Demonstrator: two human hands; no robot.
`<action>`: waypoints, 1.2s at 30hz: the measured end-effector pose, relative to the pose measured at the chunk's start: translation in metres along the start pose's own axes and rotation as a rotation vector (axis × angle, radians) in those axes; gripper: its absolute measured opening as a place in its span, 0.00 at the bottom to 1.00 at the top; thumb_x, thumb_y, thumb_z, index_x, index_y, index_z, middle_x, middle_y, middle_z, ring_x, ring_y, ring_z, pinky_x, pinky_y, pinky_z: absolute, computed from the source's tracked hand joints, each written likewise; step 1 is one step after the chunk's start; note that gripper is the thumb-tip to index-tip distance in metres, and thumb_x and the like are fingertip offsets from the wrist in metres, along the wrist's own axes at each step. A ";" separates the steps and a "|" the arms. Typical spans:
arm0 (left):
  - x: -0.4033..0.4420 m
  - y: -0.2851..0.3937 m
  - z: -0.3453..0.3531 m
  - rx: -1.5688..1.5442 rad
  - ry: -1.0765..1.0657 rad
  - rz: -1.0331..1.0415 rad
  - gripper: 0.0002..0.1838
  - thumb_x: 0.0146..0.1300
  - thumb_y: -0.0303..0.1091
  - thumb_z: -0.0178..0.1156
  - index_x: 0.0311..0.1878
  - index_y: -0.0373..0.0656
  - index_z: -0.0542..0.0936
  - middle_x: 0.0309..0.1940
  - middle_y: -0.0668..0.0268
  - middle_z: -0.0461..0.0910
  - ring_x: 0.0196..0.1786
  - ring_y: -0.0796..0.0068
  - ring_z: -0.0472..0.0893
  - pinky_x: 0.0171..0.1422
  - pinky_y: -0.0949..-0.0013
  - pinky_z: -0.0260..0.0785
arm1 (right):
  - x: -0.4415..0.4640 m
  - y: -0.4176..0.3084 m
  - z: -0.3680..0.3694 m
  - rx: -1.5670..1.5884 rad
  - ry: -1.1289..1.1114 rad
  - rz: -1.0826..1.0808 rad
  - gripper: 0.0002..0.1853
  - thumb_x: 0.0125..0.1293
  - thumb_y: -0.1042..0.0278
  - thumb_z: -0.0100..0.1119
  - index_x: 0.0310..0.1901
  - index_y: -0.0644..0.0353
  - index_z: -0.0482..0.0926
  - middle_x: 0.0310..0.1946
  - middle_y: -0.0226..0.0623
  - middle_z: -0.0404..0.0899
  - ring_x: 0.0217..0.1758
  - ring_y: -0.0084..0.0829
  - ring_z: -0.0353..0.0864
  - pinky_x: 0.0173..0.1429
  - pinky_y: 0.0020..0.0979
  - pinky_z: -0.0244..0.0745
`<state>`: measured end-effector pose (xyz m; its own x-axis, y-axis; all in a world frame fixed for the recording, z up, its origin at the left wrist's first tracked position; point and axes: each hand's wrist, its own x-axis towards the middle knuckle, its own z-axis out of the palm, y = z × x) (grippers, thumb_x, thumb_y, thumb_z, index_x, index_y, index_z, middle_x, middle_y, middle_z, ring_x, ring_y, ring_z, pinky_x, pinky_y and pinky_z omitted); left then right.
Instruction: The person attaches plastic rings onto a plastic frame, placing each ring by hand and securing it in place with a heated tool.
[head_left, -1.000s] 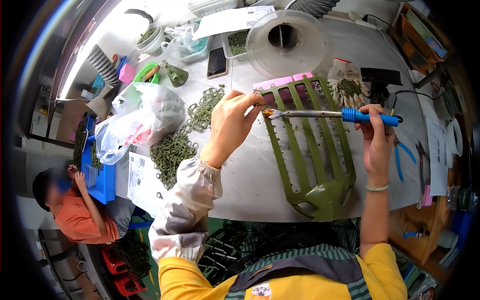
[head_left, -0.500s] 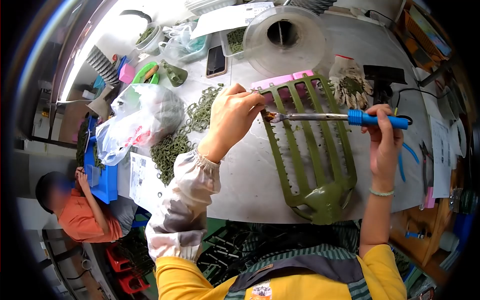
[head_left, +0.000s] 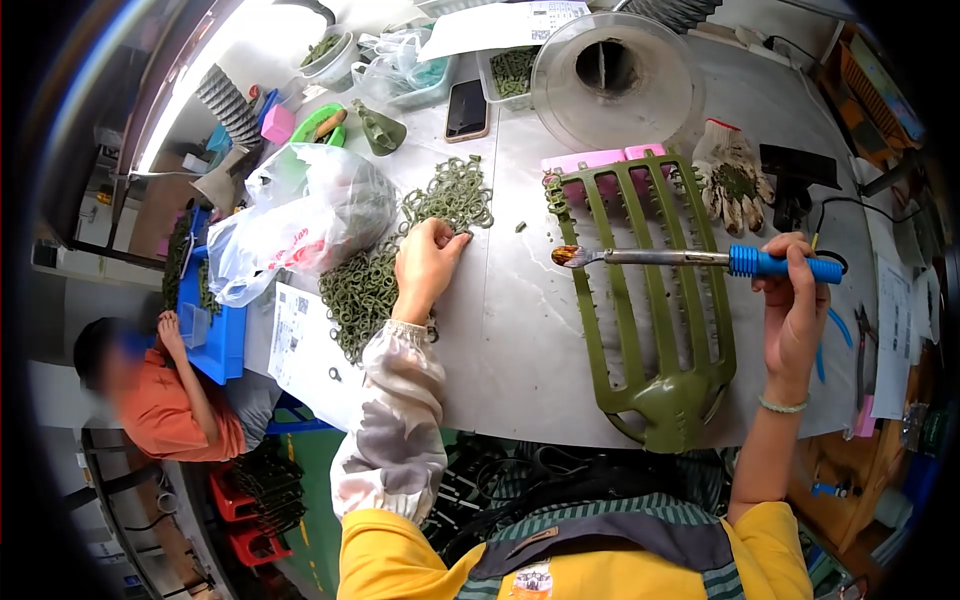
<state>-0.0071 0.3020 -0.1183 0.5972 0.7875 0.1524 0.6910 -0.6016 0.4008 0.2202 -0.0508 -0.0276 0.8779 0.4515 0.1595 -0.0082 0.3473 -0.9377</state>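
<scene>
My left hand (head_left: 425,268) reaches into a heap of small green rings (head_left: 448,192), fingertips pressed together; what they pinch is hidden. In my right hand (head_left: 795,305) is a soldering iron (head_left: 670,257) with a ribbed blue handle and a brown-stained flat tip. It lies level above a green slotted frame (head_left: 665,405), whose long bars carry rows of small stubs. Several rings cluster at the frame's far left corner. Pink blocks (head_left: 590,160) sit under the frame's far end. A single small green piece (head_left: 521,227) lies between heap and frame.
Left of the heap are a plastic bag (head_left: 310,220) and a printed sheet (head_left: 310,340). Farther back are a phone (head_left: 467,110), a round clear lid (head_left: 620,100) and a stained glove (head_left: 732,175). Another person (head_left: 170,400) sits at left by a blue tray (head_left: 225,340).
My left hand has left the frame's far left corner and moved left to the ring heap. My right hand keeps the iron over the frame. The whole view has shifted slightly.
</scene>
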 end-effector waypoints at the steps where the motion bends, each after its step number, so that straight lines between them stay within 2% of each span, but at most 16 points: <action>1: -0.001 0.001 -0.001 -0.171 -0.038 -0.068 0.12 0.61 0.38 0.71 0.37 0.38 0.83 0.29 0.63 0.84 0.29 0.77 0.82 0.34 0.71 0.75 | -0.001 0.000 0.000 0.000 -0.001 0.000 0.11 0.71 0.63 0.59 0.36 0.64 0.81 0.39 0.30 0.78 0.33 0.22 0.77 0.38 0.25 0.76; 3: -0.004 0.005 -0.006 -0.514 -0.115 -0.202 0.08 0.63 0.32 0.68 0.39 0.37 0.82 0.33 0.62 0.85 0.32 0.74 0.84 0.36 0.69 0.78 | -0.001 -0.001 0.000 0.001 -0.003 -0.001 0.11 0.71 0.64 0.59 0.36 0.64 0.81 0.39 0.30 0.78 0.33 0.22 0.78 0.38 0.24 0.76; 6: -0.008 0.015 -0.020 -0.749 -0.146 -0.142 0.06 0.64 0.24 0.64 0.43 0.37 0.84 0.34 0.65 0.85 0.35 0.80 0.84 0.38 0.74 0.80 | -0.003 -0.004 -0.001 -0.012 0.004 -0.003 0.11 0.71 0.64 0.59 0.36 0.64 0.81 0.40 0.30 0.78 0.34 0.22 0.77 0.39 0.25 0.76; 8: -0.014 0.036 -0.036 -0.813 -0.202 -0.081 0.06 0.65 0.24 0.64 0.45 0.36 0.84 0.35 0.66 0.85 0.36 0.77 0.85 0.42 0.74 0.81 | -0.003 -0.006 -0.002 -0.020 0.013 -0.016 0.11 0.72 0.64 0.59 0.37 0.64 0.81 0.40 0.30 0.78 0.34 0.22 0.77 0.39 0.25 0.76; 10: -0.022 0.066 -0.050 -0.779 -0.219 0.139 0.06 0.66 0.22 0.62 0.45 0.35 0.84 0.35 0.67 0.84 0.38 0.79 0.84 0.45 0.77 0.79 | -0.003 -0.006 -0.003 -0.032 0.017 -0.028 0.11 0.72 0.64 0.59 0.37 0.64 0.81 0.40 0.31 0.78 0.35 0.22 0.77 0.40 0.25 0.76; 11: -0.025 0.081 -0.056 -0.739 -0.236 0.181 0.07 0.66 0.21 0.62 0.45 0.34 0.85 0.36 0.68 0.84 0.38 0.80 0.83 0.45 0.78 0.77 | -0.003 -0.006 -0.003 -0.040 0.017 -0.034 0.11 0.72 0.64 0.58 0.37 0.64 0.81 0.40 0.31 0.78 0.35 0.22 0.77 0.40 0.25 0.76; 14: -0.027 0.111 -0.058 -0.474 -0.186 0.436 0.09 0.63 0.23 0.65 0.46 0.41 0.86 0.34 0.66 0.85 0.34 0.81 0.82 0.39 0.75 0.74 | -0.001 -0.003 -0.005 -0.044 0.005 -0.043 0.10 0.72 0.65 0.58 0.37 0.63 0.81 0.41 0.30 0.79 0.35 0.22 0.77 0.40 0.26 0.76; 15: -0.024 0.116 -0.055 -0.348 -0.112 0.522 0.08 0.60 0.26 0.68 0.43 0.45 0.87 0.33 0.66 0.85 0.33 0.75 0.81 0.39 0.71 0.74 | -0.001 -0.001 -0.006 -0.044 0.000 -0.044 0.10 0.72 0.65 0.58 0.37 0.63 0.81 0.41 0.30 0.79 0.36 0.22 0.77 0.41 0.26 0.76; 18: -0.014 0.127 -0.047 -0.131 0.126 0.780 0.07 0.57 0.29 0.69 0.40 0.47 0.86 0.31 0.68 0.85 0.35 0.68 0.79 0.42 0.66 0.73 | 0.003 0.008 -0.008 -0.032 -0.005 -0.037 0.09 0.73 0.66 0.57 0.38 0.63 0.81 0.41 0.30 0.79 0.36 0.21 0.78 0.41 0.26 0.77; 19: -0.012 0.131 -0.043 -0.145 0.138 0.771 0.07 0.55 0.31 0.70 0.37 0.48 0.86 0.30 0.70 0.85 0.38 0.67 0.78 0.46 0.64 0.73 | 0.003 0.009 -0.008 -0.026 0.001 -0.025 0.09 0.72 0.66 0.58 0.38 0.62 0.81 0.41 0.30 0.79 0.37 0.21 0.78 0.42 0.26 0.77; 22: -0.006 0.138 -0.041 -0.047 0.134 0.864 0.07 0.55 0.32 0.70 0.37 0.49 0.86 0.30 0.72 0.85 0.38 0.69 0.78 0.46 0.65 0.73 | 0.006 0.016 -0.006 0.006 -0.012 -0.040 0.09 0.72 0.66 0.58 0.38 0.62 0.81 0.42 0.30 0.79 0.36 0.21 0.78 0.42 0.26 0.77; 26: 0.000 0.138 -0.034 -0.037 0.117 0.889 0.05 0.55 0.33 0.70 0.36 0.49 0.86 0.30 0.74 0.85 0.38 0.70 0.78 0.48 0.65 0.72 | 0.009 0.026 -0.002 0.055 -0.019 -0.032 0.10 0.73 0.65 0.57 0.39 0.63 0.80 0.41 0.31 0.79 0.36 0.22 0.79 0.42 0.26 0.77; 30: 0.001 0.137 -0.031 -0.051 0.081 0.882 0.06 0.54 0.32 0.70 0.36 0.49 0.86 0.30 0.74 0.85 0.39 0.69 0.78 0.48 0.64 0.72 | 0.009 0.020 -0.004 0.030 -0.051 -0.071 0.10 0.72 0.65 0.58 0.39 0.64 0.81 0.40 0.32 0.80 0.35 0.23 0.79 0.41 0.27 0.76; 34: 0.001 0.134 -0.035 -0.064 0.055 0.864 0.08 0.54 0.32 0.71 0.38 0.48 0.86 0.32 0.71 0.85 0.40 0.68 0.79 0.49 0.64 0.71 | 0.007 0.007 -0.014 0.011 0.020 -0.060 0.10 0.72 0.66 0.58 0.38 0.65 0.81 0.40 0.32 0.79 0.35 0.23 0.78 0.39 0.26 0.75; 36: 0.002 0.132 -0.043 -0.209 0.061 0.874 0.09 0.55 0.32 0.72 0.40 0.47 0.86 0.34 0.70 0.85 0.41 0.66 0.78 0.49 0.63 0.71 | 0.006 0.002 -0.015 -0.001 0.003 -0.041 0.11 0.72 0.64 0.59 0.37 0.65 0.80 0.39 0.31 0.79 0.34 0.22 0.77 0.38 0.26 0.74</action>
<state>0.0674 0.2303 -0.0261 0.8480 0.0699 0.5254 -0.0910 -0.9574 0.2742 0.2324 -0.0598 -0.0327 0.8787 0.4347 0.1972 0.0285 0.3647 -0.9307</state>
